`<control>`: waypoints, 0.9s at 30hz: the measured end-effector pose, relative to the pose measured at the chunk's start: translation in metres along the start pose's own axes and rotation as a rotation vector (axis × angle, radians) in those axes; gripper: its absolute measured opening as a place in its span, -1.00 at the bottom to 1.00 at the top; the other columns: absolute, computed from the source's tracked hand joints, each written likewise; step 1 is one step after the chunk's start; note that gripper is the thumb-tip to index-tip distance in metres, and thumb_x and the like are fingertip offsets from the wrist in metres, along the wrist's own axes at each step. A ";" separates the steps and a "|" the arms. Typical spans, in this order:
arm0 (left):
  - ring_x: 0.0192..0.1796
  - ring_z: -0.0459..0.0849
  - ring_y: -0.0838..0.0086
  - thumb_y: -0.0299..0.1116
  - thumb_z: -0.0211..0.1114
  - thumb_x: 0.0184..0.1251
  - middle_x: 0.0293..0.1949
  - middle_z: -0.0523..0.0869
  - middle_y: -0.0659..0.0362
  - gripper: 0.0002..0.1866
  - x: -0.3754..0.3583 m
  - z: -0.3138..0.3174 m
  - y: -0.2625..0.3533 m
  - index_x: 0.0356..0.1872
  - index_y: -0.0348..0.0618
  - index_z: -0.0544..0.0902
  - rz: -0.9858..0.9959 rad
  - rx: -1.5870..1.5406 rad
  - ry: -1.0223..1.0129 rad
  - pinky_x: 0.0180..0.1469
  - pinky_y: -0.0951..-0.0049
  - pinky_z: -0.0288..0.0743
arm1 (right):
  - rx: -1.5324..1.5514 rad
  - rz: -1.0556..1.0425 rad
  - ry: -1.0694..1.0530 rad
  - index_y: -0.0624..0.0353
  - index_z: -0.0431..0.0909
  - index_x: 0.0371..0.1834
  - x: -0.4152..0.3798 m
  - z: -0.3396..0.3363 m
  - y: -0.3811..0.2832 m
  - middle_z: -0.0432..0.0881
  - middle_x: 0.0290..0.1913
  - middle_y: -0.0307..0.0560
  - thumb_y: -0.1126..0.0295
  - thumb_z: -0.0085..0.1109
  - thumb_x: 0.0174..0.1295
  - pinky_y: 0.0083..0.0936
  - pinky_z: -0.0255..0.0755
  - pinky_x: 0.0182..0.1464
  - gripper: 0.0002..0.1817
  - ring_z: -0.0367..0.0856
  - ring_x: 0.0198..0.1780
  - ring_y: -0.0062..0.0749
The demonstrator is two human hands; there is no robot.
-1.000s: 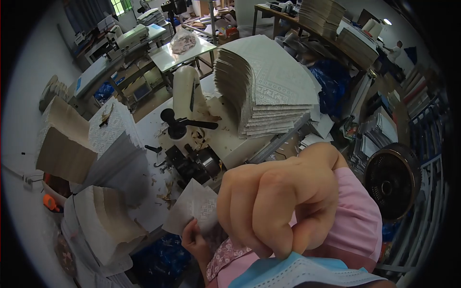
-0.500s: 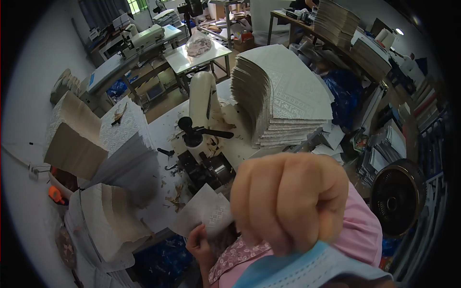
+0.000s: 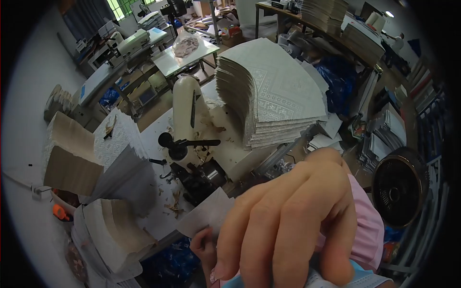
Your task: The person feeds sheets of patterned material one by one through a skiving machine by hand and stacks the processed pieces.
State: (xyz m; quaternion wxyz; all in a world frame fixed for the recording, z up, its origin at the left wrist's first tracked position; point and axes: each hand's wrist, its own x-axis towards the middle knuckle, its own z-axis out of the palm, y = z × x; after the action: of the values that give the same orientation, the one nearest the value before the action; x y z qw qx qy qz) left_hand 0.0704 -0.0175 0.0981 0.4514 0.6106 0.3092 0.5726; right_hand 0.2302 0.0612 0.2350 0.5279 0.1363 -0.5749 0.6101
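Note:
My left hand (image 3: 204, 246), low in the middle, grips a pale sheet (image 3: 207, 214) by its lower edge. Part of that sheet lies hidden behind my right hand (image 3: 293, 216), which is raised close to the camera. Its fingers point down, bent and spread from the thumb, with nothing seen between them. The fingertips are right by a blue face mask (image 3: 312, 278) at the bottom edge. Just beyond the sheet stands a sewing-type machine with a cream arm (image 3: 186, 108) and a black lower head (image 3: 204, 177).
A tall stack of embossed pale sheets (image 3: 283, 89) stands behind the machine to the right. More folded stacks (image 3: 72, 149) are at the left, one (image 3: 113, 230) nearer me. Scraps (image 3: 174, 204) litter the white table (image 3: 153, 134). A round black fan (image 3: 399, 187) is on the right.
My right hand has uncurled from a fist, its fingers now reaching down past the mask. The view has shifted slightly. My left hand still keeps hold of the sheet.

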 end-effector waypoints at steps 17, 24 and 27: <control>-0.01 0.58 0.53 -0.62 0.20 0.28 -0.03 0.66 0.16 -0.74 0.048 0.040 0.043 -0.02 -0.25 0.63 0.293 -0.338 -0.411 0.08 0.55 0.39 | -0.035 0.064 -0.046 0.35 0.36 0.05 -0.010 0.005 0.007 0.51 -0.04 0.03 0.36 0.00 0.37 -0.35 0.35 0.17 -0.70 0.52 0.02 -0.23; 0.01 0.58 0.52 -0.62 0.21 0.27 -0.01 0.66 0.15 -0.73 0.020 0.025 0.049 0.00 -0.25 0.63 0.282 -0.577 -0.407 0.09 0.54 0.39 | -0.216 0.114 -0.071 0.32 0.32 0.09 -0.017 0.021 0.013 0.48 0.02 0.03 0.41 -0.02 0.38 -0.36 0.30 0.22 -0.71 0.49 0.08 -0.28; 0.01 0.58 0.51 -0.62 0.21 0.27 0.00 0.65 0.15 -0.72 0.003 0.006 0.039 0.00 -0.25 0.63 0.205 -0.607 -0.286 0.10 0.54 0.39 | -0.294 0.120 -0.071 0.31 0.31 0.11 -0.016 0.025 0.015 0.47 0.05 0.02 0.43 -0.03 0.38 -0.37 0.28 0.24 -0.71 0.47 0.10 -0.30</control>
State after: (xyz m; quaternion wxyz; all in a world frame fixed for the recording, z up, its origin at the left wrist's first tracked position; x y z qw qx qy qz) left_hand 0.0716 -0.0313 0.1353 0.5912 0.5503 -0.0046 0.5896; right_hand 0.2134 0.0359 0.2219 0.4841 0.0442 -0.6833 0.5447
